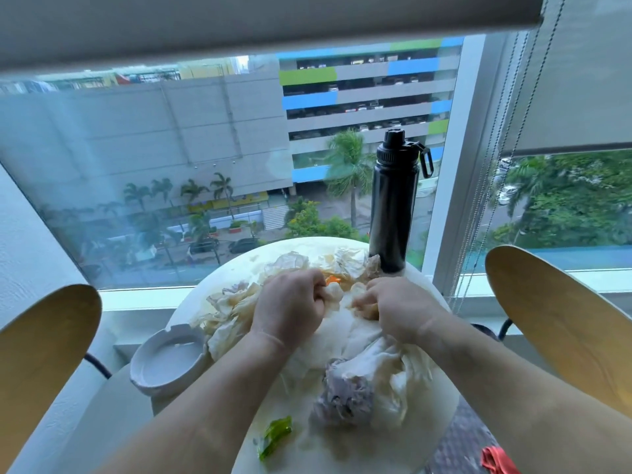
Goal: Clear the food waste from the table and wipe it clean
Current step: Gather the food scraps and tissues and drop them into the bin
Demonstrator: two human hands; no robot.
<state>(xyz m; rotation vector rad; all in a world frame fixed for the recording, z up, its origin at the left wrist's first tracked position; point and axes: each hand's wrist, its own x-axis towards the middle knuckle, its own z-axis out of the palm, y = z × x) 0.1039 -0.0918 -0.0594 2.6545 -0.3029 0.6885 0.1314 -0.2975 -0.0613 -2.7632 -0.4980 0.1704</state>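
Both hands down on the small round white table, working at the far half of the mess. Left hand curled into a fist, knuckles up, clenched on a wad of pale scraps with a bit of orange showing just past the fingers. Right hand bent over, fingertips pressed down into the crumpled white tissue paper that lies between and beneath the two wrists; whether pinching or only pushing, cannot tell. Probably bunching the paper inward from both sides so the waste gathers into one bundle rather than scattering.

Stained, greasy wrappers fanned out to the outside of the left hand and beyond both sets of knuckles. Greyish lump of food waste nearer the body than the right wrist, half wrapped in tissue. Green scrap loose under the left forearm, not yet collected. Smears across the tabletop, so wiping still to come.

Tall black metal water bottle upright just beyond the right hand, at the table's far edge, likely kept clear of the gathering. Shallow white round dish outside the left forearm, overhanging the rim.
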